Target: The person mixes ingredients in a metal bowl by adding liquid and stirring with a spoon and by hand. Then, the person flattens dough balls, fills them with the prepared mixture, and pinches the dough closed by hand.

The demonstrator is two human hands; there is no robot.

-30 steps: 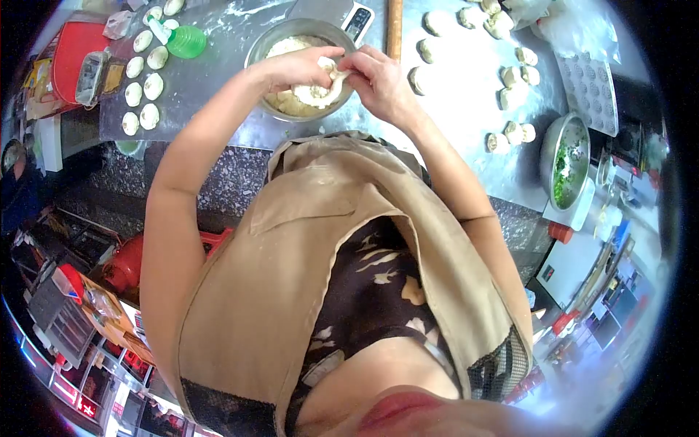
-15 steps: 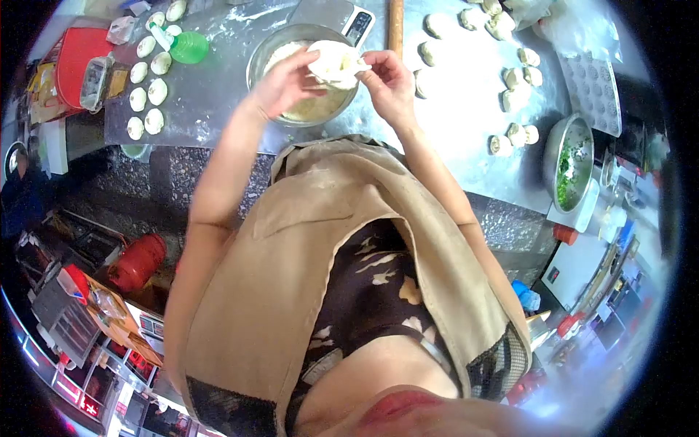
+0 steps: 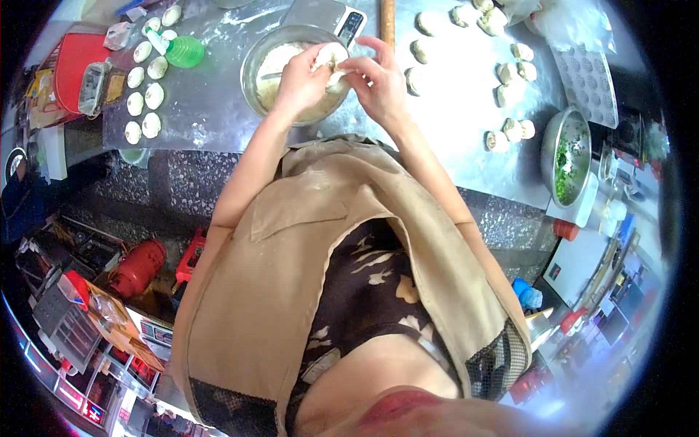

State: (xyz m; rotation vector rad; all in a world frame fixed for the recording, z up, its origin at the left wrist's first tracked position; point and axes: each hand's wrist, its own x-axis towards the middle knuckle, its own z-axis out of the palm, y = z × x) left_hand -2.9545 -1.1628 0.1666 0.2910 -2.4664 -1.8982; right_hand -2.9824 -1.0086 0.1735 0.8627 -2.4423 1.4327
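A pale dough wrapper (image 3: 331, 57), folded into a small bundle, is held over the metal bowl (image 3: 247, 76). Cupped round its near side is my left hand (image 3: 302, 84). My right hand (image 3: 378, 81) pinches the dough's right edge between thumb and fingers, with one finger raised. Any filling inside is hidden by the folded dough and my fingers. The bowl holds a pale mixture with a utensil partly showing in it. Behind the bowl sits a digital scale (image 3: 309, 13), and a wooden rolling pin (image 3: 388, 25) lies to its right.
Shaped dough buns (image 3: 154, 96) stand in two rows at left beside a green spray bottle (image 3: 183, 51). Several dough pieces (image 3: 507, 95) lie at right. A steel bowl with chopped greens (image 3: 564, 164) and a moulded tray (image 3: 586, 84) occupy the table's right end.
The dough was spread wider and is now gathered into a smaller bundle. My left hand has moved right and closed round it; my right hand has turned, its fingers now over the edge.
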